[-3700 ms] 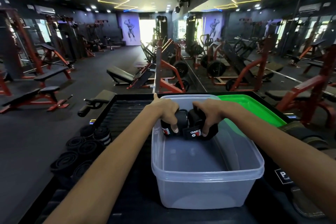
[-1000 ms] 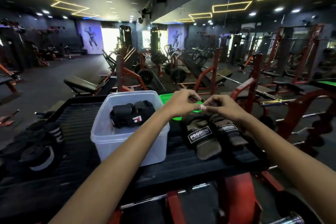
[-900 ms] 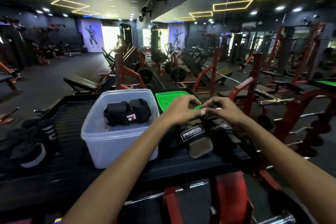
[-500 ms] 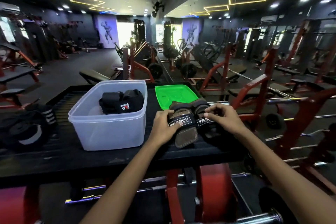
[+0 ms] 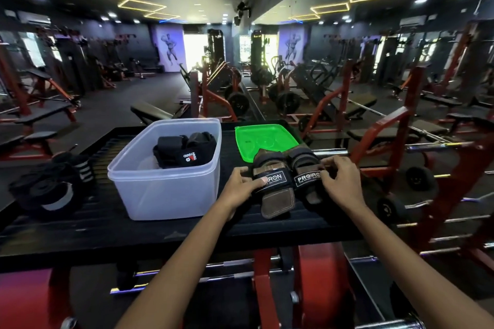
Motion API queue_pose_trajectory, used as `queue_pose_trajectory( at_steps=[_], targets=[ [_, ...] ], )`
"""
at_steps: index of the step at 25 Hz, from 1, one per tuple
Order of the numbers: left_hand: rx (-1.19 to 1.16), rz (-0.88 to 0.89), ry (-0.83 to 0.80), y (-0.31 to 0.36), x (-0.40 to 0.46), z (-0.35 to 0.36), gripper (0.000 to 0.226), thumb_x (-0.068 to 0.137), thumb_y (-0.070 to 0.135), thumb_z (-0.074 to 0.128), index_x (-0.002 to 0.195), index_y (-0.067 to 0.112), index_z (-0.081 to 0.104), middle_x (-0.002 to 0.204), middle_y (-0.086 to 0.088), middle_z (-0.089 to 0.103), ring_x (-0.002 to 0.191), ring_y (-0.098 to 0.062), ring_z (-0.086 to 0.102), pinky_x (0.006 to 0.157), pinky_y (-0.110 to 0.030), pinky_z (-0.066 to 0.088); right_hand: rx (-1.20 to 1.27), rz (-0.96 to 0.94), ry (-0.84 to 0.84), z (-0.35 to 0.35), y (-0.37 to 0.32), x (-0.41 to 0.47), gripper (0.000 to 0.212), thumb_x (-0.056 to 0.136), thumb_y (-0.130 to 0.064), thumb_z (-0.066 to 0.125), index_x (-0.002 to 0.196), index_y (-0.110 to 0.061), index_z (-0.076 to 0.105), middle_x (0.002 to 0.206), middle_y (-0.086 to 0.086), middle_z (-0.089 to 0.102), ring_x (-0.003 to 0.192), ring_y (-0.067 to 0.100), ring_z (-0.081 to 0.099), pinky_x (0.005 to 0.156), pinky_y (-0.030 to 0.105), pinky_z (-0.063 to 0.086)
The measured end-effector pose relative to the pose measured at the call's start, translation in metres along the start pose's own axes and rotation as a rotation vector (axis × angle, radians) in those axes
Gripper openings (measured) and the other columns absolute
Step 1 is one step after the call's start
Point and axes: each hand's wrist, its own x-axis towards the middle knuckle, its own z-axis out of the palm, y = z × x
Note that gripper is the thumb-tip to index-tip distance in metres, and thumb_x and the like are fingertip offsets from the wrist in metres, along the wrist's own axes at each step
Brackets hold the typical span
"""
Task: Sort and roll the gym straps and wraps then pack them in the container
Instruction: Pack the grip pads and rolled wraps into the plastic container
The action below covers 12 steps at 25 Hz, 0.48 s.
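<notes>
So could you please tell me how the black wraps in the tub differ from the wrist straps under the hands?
The black wraps lie packed inside the clear tub; the wrist straps lie outside it on the platform. The wraps are all black; the straps have brown pads. Nothing touches the wraps; both hands hold the straps. Both carry white logos.

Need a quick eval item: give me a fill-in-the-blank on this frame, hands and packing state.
1. The lid lying behind the lifting grips is ____ in colour.
2. The black wraps lie inside the clear ____.
3. Both hands touch the pair of grips printed with the word ____.

Missing words: green; container; PROIRON
</notes>
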Motion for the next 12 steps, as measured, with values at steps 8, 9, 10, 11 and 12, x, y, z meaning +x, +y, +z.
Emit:
queue_pose_trajectory(
  at_steps=[8, 9, 10, 11, 12],
  targets=[
    [-0.153, -0.010, -0.163, 0.006, 0.002, 0.010, 0.017, 0.080, 0.001, 0.072, 0.092, 0.011, 0.064, 0.078, 0.001, 0.070, 0.063, -0.005, 0.066, 0.054, -0.015, 0.048, -0.080, 0.072, -0.153, -0.001, -0.004, -0.004, 0.062, 0.075, -0.042, 0.077, 0.122, -0.007, 0.057, 0.119, 0.011, 0.060, 0.114, 0.028, 0.055, 0.096, 0.039, 0.044],
    [-0.166, -0.009, -0.182, 0.006, 0.002, 0.010, 0.016, 0.081, -0.001, 0.070, 0.090, 0.010, 0.065, 0.077, 0.000, 0.071, 0.063, -0.006, 0.067, 0.055, -0.015, 0.050, -0.086, 0.073, -0.149, -0.003, -0.005, -0.005, 0.066, 0.075, -0.041, 0.078, 0.126, -0.008, 0.055, 0.122, 0.011, 0.057, 0.116, 0.027, 0.054, 0.097, 0.037, 0.042],
    [-0.180, -0.016, -0.192, 0.006, 0.002, 0.010, 0.015, 0.081, -0.003, 0.070, 0.090, 0.009, 0.065, 0.079, -0.002, 0.071, 0.065, -0.008, 0.067, 0.058, -0.016, 0.052, -0.098, 0.059, -0.140, -0.003, -0.007, -0.006, 0.068, 0.075, -0.041, 0.078, 0.128, -0.008, 0.053, 0.124, 0.009, 0.055, 0.117, 0.026, 0.054, 0.096, 0.036, 0.041],
    [-0.187, -0.022, -0.199, 0.006, 0.004, 0.008, 0.016, 0.081, -0.003, 0.069, 0.092, 0.007, 0.064, 0.082, -0.005, 0.071, 0.067, -0.009, 0.068, 0.061, -0.017, 0.053, -0.108, 0.043, -0.136, -0.004, -0.008, -0.007, 0.069, 0.074, -0.041, 0.079, 0.130, -0.009, 0.053, 0.125, 0.008, 0.054, 0.118, 0.025, 0.054, 0.096, 0.035, 0.040],
    [-0.185, -0.027, -0.209, 0.006, 0.005, 0.007, 0.017, 0.081, -0.004, 0.069, 0.095, 0.005, 0.064, 0.085, -0.006, 0.070, 0.070, -0.010, 0.068, 0.063, -0.017, 0.054, -0.113, 0.031, -0.139, -0.004, -0.010, -0.007, 0.071, 0.074, -0.042, 0.079, 0.131, -0.010, 0.052, 0.124, 0.007, 0.053, 0.118, 0.025, 0.053, 0.097, 0.035, 0.040]
  ],
)
